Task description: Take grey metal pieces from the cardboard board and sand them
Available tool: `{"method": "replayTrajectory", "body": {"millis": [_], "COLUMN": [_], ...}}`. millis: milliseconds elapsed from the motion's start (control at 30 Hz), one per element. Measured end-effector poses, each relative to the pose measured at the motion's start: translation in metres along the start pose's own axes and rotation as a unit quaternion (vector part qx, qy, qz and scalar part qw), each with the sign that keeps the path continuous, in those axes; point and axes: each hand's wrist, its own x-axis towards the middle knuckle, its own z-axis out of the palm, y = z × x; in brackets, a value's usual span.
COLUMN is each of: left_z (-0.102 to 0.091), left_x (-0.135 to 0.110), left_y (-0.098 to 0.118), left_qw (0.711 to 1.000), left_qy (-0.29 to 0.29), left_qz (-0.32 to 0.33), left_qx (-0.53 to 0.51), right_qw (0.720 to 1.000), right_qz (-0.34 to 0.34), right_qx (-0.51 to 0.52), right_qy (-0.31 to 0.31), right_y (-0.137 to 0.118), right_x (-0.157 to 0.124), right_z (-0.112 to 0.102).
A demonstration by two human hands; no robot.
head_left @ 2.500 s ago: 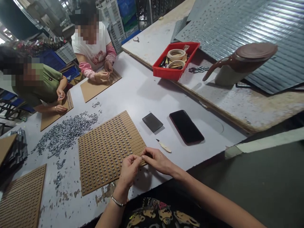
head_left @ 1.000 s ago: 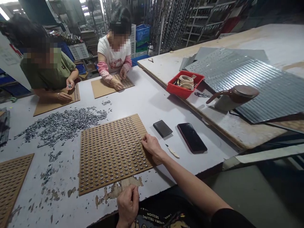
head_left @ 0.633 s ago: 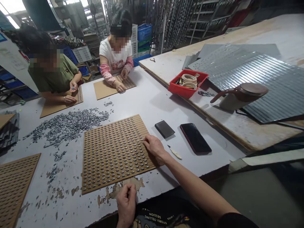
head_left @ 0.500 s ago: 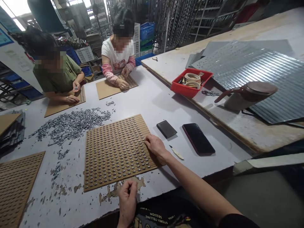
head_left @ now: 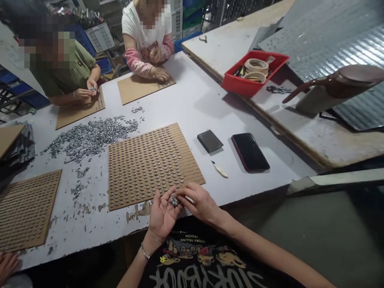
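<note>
Left hand (head_left: 162, 214) lies palm up at the near edge of the table (head_left: 192, 104), fingers loosely curled into an open cup, with a few small grey metal pieces (head_left: 174, 201) resting in it. Right hand (head_left: 199, 202) is just beside it, thumb and fingertips closed in a pinch on those pieces.

Both hands hover at the near edge of a brown slotted board (head_left: 153, 166) whose rows are filled with the same pieces. A loose pile (head_left: 90, 138) of them spreads across the table beyond the board's left corner.

To the right of the board lie a dark pad (head_left: 210, 141), a black phone (head_left: 250, 152) and a small knife (head_left: 220, 169). Farther right, on a raised bench, stand a red tray (head_left: 240, 86) and a brown-lidded jug (head_left: 330, 86).

Two co-workers (head_left: 147, 36) sit across the table with their hands on boards of their own.
</note>
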Motion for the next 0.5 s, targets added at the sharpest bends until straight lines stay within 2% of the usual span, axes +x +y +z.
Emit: {"method": "replayTrajectory", "body": {"millis": [167, 367, 500], "left_z": [0.003, 0.000, 0.003], "left_x": [-0.002, -0.002, -0.001], "left_y": [-0.013, -0.027, -0.031], "left_qw": [0.999, 0.999, 0.999], "left_qy": [-0.014, 0.023, 0.007], "left_qz": [-0.024, -0.035, -0.029], "left_qx": [0.031, 0.029, 0.041], "right_qw": [0.995, 0.979, 0.981], "right_qz": [-0.019, -0.002, 0.007], "right_qx": [-0.094, -0.186, -0.177], "right_qy": [-0.032, -0.084, -0.082], "right_y": [-0.002, -0.001, 0.001], "right_x": [-0.020, -0.029, -0.032], "right_z": [0.001, -0.006, -0.005]}}
